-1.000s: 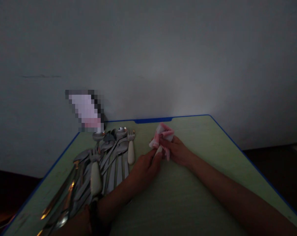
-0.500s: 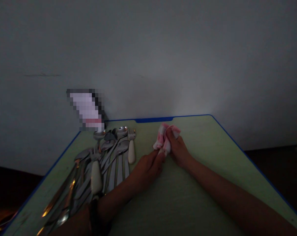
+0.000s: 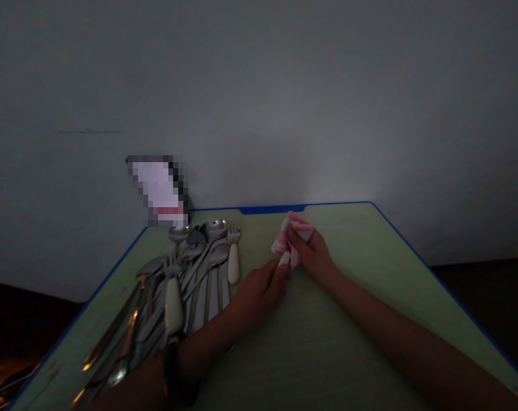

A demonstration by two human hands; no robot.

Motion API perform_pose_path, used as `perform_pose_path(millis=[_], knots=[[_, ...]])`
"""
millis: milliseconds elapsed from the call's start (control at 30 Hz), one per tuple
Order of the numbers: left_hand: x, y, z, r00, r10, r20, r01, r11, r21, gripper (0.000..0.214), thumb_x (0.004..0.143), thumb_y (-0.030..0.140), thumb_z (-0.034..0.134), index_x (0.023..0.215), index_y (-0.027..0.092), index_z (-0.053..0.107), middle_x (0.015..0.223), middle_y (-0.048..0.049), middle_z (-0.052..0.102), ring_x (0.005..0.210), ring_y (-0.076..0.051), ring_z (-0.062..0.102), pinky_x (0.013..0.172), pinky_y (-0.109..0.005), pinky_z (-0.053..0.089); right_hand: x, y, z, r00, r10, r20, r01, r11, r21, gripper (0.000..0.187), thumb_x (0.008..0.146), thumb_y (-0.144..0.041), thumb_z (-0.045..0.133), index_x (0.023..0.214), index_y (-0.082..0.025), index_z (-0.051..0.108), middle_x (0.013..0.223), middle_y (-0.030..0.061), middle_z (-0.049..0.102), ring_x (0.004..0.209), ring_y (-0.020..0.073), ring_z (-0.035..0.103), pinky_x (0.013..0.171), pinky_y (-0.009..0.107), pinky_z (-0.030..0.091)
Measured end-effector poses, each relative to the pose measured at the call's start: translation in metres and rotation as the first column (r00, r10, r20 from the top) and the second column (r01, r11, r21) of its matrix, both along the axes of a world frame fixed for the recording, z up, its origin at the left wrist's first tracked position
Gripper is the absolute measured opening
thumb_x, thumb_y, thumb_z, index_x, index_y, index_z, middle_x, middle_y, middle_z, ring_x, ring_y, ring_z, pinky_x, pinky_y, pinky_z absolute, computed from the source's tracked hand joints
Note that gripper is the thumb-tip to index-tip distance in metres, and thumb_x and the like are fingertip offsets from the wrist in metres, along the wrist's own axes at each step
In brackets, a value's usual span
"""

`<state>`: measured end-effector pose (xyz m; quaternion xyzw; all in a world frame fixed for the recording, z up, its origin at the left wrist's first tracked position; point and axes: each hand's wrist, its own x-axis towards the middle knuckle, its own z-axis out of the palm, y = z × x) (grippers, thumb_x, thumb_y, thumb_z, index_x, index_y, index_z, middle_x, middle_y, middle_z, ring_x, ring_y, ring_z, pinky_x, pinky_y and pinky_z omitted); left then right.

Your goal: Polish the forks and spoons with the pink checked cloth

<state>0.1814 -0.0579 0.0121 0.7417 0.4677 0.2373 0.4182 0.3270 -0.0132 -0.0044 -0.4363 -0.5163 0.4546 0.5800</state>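
Observation:
My left hand [image 3: 257, 292] is closed around the pale handle of a piece of cutlery [image 3: 285, 260]. The other end of that piece is hidden inside a pink and white cloth [image 3: 280, 242], so its kind does not show. My right hand [image 3: 317, 258] grips the cloth, thumb on top, folding it about the hidden end. Both hands are close together over the table's far middle. Left of them lie a small fork with a white handle [image 3: 233, 264], a spoon [image 3: 218, 254] and another white-handled fork [image 3: 173, 305], among several metal utensils.
A light green table [image 3: 370, 342] with a blue edge stands against a grey wall [image 3: 284, 103]. At the back left, a blurred-out device with a bright screen [image 3: 159, 188] leans on the wall. Copper-toned cutlery [image 3: 113, 328] lies near the left edge, partly behind my left forearm.
The cloth has turned and refolded slightly in my right hand, and more of the pale handle now shows at my left fingertips. The whole view has shifted a little.

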Motion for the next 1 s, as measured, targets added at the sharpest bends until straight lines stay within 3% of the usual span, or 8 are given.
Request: perform_pose_path(millis=[100,200,267,400,533,767,867,1000], knots=[[-0.001,-0.001,0.001,0.999,-0.042,0.001,0.043,0.999,-0.022,0.034,0.095,0.039,0.027,0.083,0.018,0.051,0.055,0.0046,0.049,0.053,-0.013,0.05,0.054,-0.023,0.035,0.002,-0.001,0.003,0.992,-0.087,0.092,0.086,0.996,0.021,0.037,0.08,-0.05,0.051,0.093,-0.017,0.062,0.071,0.0003,0.059,0.063,0.012,0.052,0.055,0.022,0.039],[-0.001,-0.002,0.002,0.997,-0.072,0.039,0.074,0.997,-0.037,0.034,0.095,0.039,0.027,0.085,0.018,0.051,0.056,0.0045,0.049,0.054,-0.013,0.05,0.056,-0.023,0.036,0.004,-0.003,0.004,0.986,-0.101,0.136,0.108,0.993,-0.042,0.044,0.079,-0.057,0.046,0.066,-0.016,0.055,0.054,-0.0023,0.05,0.05,0.0098,0.044,0.046,0.022,0.031],[-0.002,-0.003,0.001,0.994,-0.078,0.074,0.081,0.995,-0.05,0.033,0.095,0.039,0.028,0.086,0.017,0.051,0.058,0.0041,0.05,0.055,-0.012,0.05,0.056,-0.023,0.036,0.006,-0.002,0.002,0.988,-0.099,0.12,0.112,0.988,-0.104,0.047,0.077,-0.06,0.046,0.06,-0.017,0.05,0.05,-0.003,0.046,0.046,0.0091,0.04,0.044,0.022,0.029],[-0.002,-0.003,-0.002,0.986,-0.038,0.161,0.055,0.994,-0.099,0.034,0.094,0.041,0.029,0.087,0.017,0.051,0.057,0.0049,0.045,0.051,-0.011,0.045,0.052,-0.022,0.035,0.007,0.003,-0.008,0.994,-0.108,-0.031,0.099,0.973,-0.208,0.048,0.073,-0.064,0.049,0.062,-0.017,0.053,0.051,-0.0022,0.049,0.046,0.0098,0.042,0.045,0.023,0.032],[-0.002,-0.002,-0.002,0.979,0.019,0.204,0.001,0.995,-0.099,0.033,0.093,0.041,0.031,0.085,0.017,0.052,0.054,0.0062,0.042,0.048,-0.01,0.041,0.048,-0.021,0.033,0.005,0.008,-0.015,0.966,-0.018,-0.256,-0.036,0.978,-0.205,0.047,0.073,-0.063,0.05,0.072,-0.017,0.06,0.054,-0.0006,0.054,0.049,0.012,0.048,0.048,0.024,0.037],[-0.001,-0.002,0.001,0.97,0.089,0.228,-0.08,0.995,-0.053,0.031,0.093,0.039,0.03,0.081,0.018,0.049,0.051,0.0068,0.042,0.047,-0.01,0.041,0.05,-0.021,0.034,0.0,0.007,-0.001,0.858,0.061,-0.509,-0.154,0.978,-0.142,0.041,0.072,-0.053,0.056,0.095,-0.02,0.061,0.078,0.0014,0.064,0.068,0.0166,0.058,0.066,0.028,0.045],[-0.001,-0.002,0.003,0.976,0.073,0.207,-0.065,0.997,-0.045,0.031,0.093,0.039,0.03,0.079,0.018,0.048,0.052,0.0062,0.043,0.048,-0.011,0.042,0.051,-0.022,0.035,0.002,0.004,0.0,0.905,0.123,-0.407,-0.182,0.977,-0.11,0.029,0.07,-0.047,0.059,0.076,-0.019,0.061,0.067,-0.001,0.06,0.062,0.014,0.053,0.061,0.025,0.042],[-0.001,-0.003,0.001,0.987,0.021,0.162,-0.013,0.999,-0.048,0.031,0.093,0.04,0.031,0.076,0.019,0.047,0.053,0.0057,0.045,0.049,-0.011,0.043,0.051,-0.022,0.035,0.006,-0.001,-0.001,0.994,0.112,-0.017,-0.113,0.989,-0.095,0.028,0.071,-0.041,0.061,0.061,-0.016,0.054,0.054,-0.004,0.047,0.051,0.009,0.04,0.05,0.022,0.032]])
